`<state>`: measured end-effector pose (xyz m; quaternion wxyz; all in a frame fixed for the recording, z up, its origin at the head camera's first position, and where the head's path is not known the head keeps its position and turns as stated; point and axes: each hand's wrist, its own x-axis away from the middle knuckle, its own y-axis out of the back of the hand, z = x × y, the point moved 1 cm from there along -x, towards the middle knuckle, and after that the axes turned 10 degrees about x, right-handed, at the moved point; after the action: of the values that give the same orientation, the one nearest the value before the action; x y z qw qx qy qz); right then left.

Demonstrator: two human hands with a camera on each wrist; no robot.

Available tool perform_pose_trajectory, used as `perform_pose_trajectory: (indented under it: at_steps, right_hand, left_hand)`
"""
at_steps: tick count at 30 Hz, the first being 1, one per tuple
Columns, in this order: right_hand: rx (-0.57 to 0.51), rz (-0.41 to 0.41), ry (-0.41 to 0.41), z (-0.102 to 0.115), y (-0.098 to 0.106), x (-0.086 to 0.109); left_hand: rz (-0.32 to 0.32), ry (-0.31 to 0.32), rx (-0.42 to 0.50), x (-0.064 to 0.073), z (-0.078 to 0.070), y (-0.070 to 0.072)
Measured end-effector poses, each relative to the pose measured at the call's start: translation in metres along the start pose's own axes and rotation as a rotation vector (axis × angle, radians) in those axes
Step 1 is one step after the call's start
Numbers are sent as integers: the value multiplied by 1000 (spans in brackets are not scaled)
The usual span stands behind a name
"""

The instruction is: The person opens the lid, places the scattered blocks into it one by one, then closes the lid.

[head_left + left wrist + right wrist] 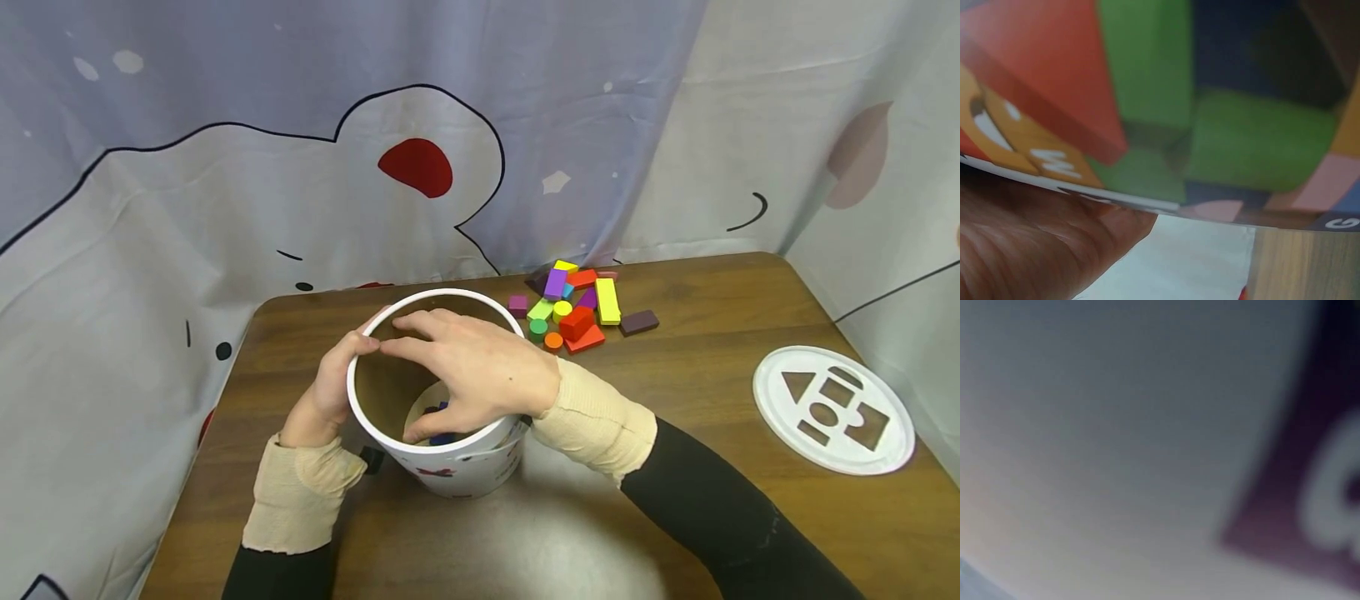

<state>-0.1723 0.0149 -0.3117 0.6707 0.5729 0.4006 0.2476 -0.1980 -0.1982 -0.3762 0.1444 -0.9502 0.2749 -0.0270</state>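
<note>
A white bucket (476, 477) with printed pictures stands on the wooden table. At its left side my left hand (330, 383) grips the rim, the thumb lying over the edge. My right hand (483, 362) reaches over the bucket's mouth with its fingers spread and nothing visible between them. Below it, a few dark blue blocks (442, 435) show at the bottom of the bucket, partly hidden by the hand. The left wrist view shows the bucket's printed wall (1147, 75) close up above the left palm (1041, 244). Only blurred bucket wall (1116, 456) fills the right wrist view.
Behind the bucket to the right lies a loose pile of coloured wooden blocks, among them a yellow block (607, 302) and a red block (576, 323). A white lid (772, 400) with shaped holes lies at the table's right. A patterned curtain (225, 208) hangs behind.
</note>
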Motion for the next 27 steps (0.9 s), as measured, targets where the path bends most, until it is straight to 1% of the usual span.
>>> perform_pose_trajectory:
  at_steps: [3,8,12,14,17,19,21,24,27]
  right_hand:
    - [-9,-22,-7,-1,0,0]
    - [-35,-51,-33,-1,2,-1]
    - [-49,-102,-41,-2,2,-1]
    - [-59,-139,-37,-2,3,0]
    - [-89,-207,-30,-4,3,0]
    - [-123,-258,-35,-5,4,2]
    - [-169,-317,-44,-7,5,5]
    - [-244,-415,-59,-11,8,15]
    - [-293,-519,-72,-20,11,27]
  left_hand:
    - [17,-9,5,0,-1,0]
    - [72,-52,21,-1,0,3]
    - [84,-52,39,-1,2,7]
    - [79,-41,49,-2,3,9]
    - [70,-30,43,-1,4,10]
    - [49,-17,34,0,3,10]
    - [44,-20,11,0,2,8]
    - [34,-20,6,0,2,4]
    - [43,-37,17,0,-1,2]
